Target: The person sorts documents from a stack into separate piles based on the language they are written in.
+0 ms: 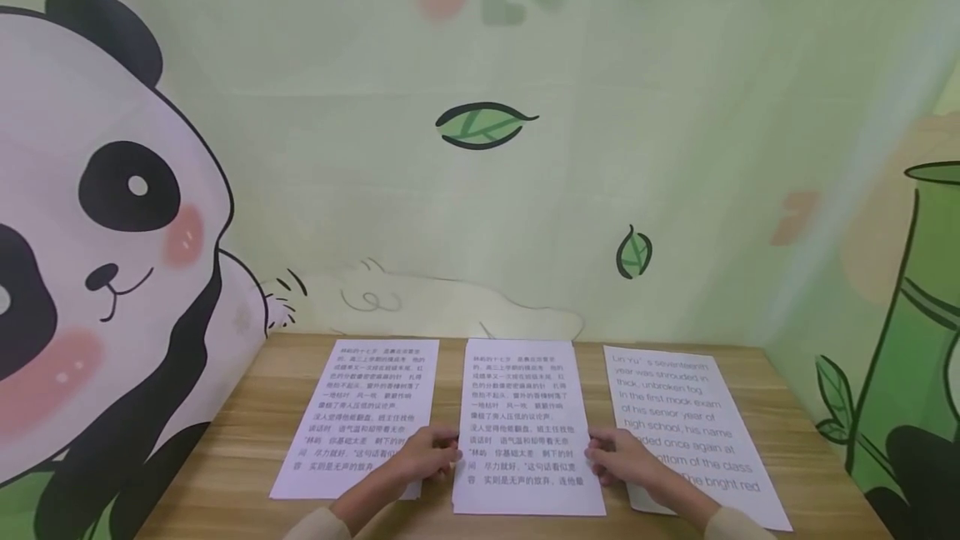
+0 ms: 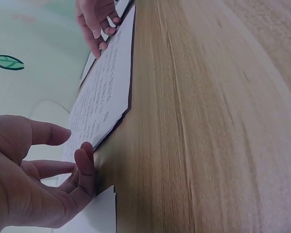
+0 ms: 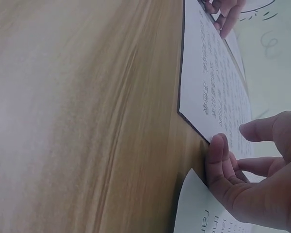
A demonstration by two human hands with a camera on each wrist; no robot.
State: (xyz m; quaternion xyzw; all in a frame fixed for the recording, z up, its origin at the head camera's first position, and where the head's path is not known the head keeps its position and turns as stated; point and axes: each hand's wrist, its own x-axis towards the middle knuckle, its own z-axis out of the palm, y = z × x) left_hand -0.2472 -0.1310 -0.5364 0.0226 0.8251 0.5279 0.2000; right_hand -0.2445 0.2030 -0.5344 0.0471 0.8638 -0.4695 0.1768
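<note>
A middle stack of printed paper (image 1: 517,432) with Chinese text lies on the wooden table between my two hands. My left hand (image 1: 423,458) is at its left edge, fingers loosely bent and the thumb held apart, as the left wrist view shows. At the opposite edge my right hand (image 1: 622,455) mirrors it, its fingertips (image 3: 218,141) right at the paper's side and its thumb raised. Under the left forearm lies another sheet of Chinese text (image 1: 360,407). A sheet of large English text (image 1: 697,415) is partly covered by the right hand and wrist.
The wooden table (image 1: 247,415) ends at the back against a green wall cloth (image 1: 360,148) printed with a panda (image 1: 127,190), leaves and bamboo. The three paper piles lie side by side, with narrow strips of table between them.
</note>
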